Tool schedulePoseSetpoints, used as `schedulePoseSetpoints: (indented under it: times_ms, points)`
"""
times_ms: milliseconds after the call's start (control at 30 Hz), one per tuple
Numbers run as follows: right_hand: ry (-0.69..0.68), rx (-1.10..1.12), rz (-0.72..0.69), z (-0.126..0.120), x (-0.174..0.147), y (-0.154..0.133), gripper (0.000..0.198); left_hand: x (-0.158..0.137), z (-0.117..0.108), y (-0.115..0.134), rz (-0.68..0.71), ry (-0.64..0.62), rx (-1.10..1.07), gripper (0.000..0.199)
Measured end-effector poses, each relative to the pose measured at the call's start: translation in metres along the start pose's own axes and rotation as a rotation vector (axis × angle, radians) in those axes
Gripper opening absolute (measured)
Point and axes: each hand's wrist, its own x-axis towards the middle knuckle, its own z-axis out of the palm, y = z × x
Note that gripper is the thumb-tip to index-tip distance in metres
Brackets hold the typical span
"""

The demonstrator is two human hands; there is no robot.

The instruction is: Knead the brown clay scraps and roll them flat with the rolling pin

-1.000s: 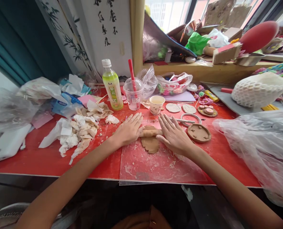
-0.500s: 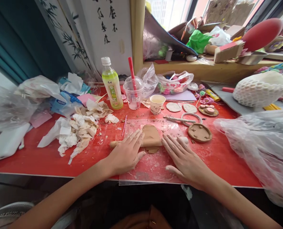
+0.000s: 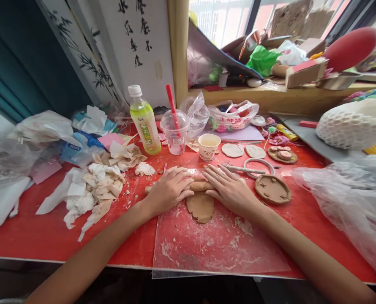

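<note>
A wooden rolling pin [image 3: 201, 185] lies across a flat slab of brown clay [image 3: 200, 207]. My left hand [image 3: 169, 189] rests on the pin's left part, fingers stretched out over it. On the right part lies my right hand [image 3: 228, 188], also flat with straight fingers, hiding that end. The slab, with a ragged near edge, shows mostly on my side of the pin. Under it is a clear plastic sheet [image 3: 219, 249] smeared with clay bits. Right of my right hand sits a round clay dish [image 3: 273, 189] with small marks in it.
Behind the pin stand a paper cup [image 3: 208, 147], a plastic cup with a red straw [image 3: 175, 131] and a drink bottle [image 3: 145, 122]. Crumpled tissues [image 3: 102, 181] lie left. A pale ring [image 3: 272, 168], a thin tool [image 3: 245, 169] and plastic bags [image 3: 349, 185] are on the right.
Both hands have pushed the rolling pin away from me, toward the far end of the clay. More of the slab now shows on the near side. The view has shifted slightly.
</note>
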Motion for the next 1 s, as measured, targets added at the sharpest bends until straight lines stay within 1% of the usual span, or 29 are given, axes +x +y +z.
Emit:
schedulePoseSetpoints:
  times_ms: [133,233,333,500,767,1000]
  points:
    - [0.003,0.024,-0.003,-0.001,-0.004,-0.003,0.050,0.000,0.002,0.009,-0.015,-0.029,0.047,0.044]
    - [-0.014,0.073,-0.006,-0.002,-0.001,-0.001,0.049,0.005,0.004,0.012,0.002,-0.036,0.115,0.038]
    - [-0.026,0.142,-0.001,0.001,0.001,0.002,0.045,0.008,0.005,0.013,0.023,-0.016,0.167,0.033]
    - [-0.013,0.160,0.004,0.006,0.000,0.003,0.038,0.011,0.005,0.013,-0.001,0.018,0.172,0.031]
    - [0.017,0.165,0.008,0.003,0.001,0.001,0.033,0.015,0.006,0.014,0.004,0.046,0.185,0.033]
    - [0.015,0.184,0.011,0.006,0.001,0.002,0.032,0.017,0.007,0.019,-0.042,0.061,0.211,0.035]
